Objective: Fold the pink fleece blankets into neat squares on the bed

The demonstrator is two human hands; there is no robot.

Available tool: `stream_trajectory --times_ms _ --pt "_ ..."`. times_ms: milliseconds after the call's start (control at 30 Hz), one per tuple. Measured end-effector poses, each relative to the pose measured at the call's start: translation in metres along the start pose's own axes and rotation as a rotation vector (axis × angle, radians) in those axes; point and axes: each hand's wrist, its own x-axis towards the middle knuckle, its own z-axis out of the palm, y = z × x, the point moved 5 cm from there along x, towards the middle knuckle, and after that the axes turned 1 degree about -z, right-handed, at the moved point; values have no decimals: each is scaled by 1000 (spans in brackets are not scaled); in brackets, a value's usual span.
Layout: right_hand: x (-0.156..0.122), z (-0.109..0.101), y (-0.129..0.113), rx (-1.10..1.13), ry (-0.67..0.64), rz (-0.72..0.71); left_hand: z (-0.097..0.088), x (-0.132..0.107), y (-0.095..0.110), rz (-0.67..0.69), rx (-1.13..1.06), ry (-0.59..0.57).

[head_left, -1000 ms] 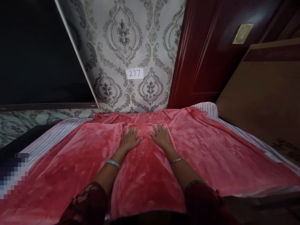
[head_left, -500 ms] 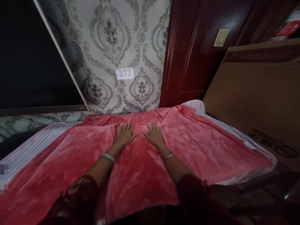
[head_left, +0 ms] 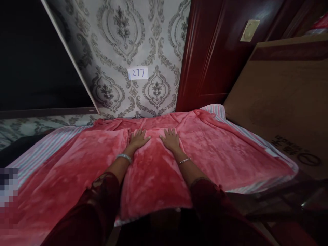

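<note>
A pink-red plush blanket lies spread before me, with a folded strip running down its middle toward my body. My left hand rests flat on the far left part of that strip, fingers apart. On the strip's far right part lies my right hand, palm down with its fingers spread. Neither hand grips the fabric. Under the blanket, a striped cloth shows along the left, far right and right edges.
A dark screen stands at the left by the patterned wall, which carries a paper marked 277. Dark red panelling with a switch plate rises behind. A large cardboard box leans at the right.
The view has tipped slightly downward, so the wall, blanket and hands sit higher in the picture. Both hands stay flat on nearly the same places of the blanket.
</note>
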Motion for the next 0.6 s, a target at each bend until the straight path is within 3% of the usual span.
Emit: stream_trajectory --times_ms 133,233,433,500,600 --pt "-9 -16 4 12 -83 -32 -15 -16 8 -18 -9 17" --pt "-41 -26 8 37 -67 -39 -18 -51 19 45 -34 75" --pt "-146 -7 -4 -46 -13 -279 18 -143 40 273 -5 79" --pt "-164 2 -3 -82 -12 -289 30 -157 40 286 20 81" --pt "-169 6 0 -98 7 -275 38 -160 40 292 24 92"
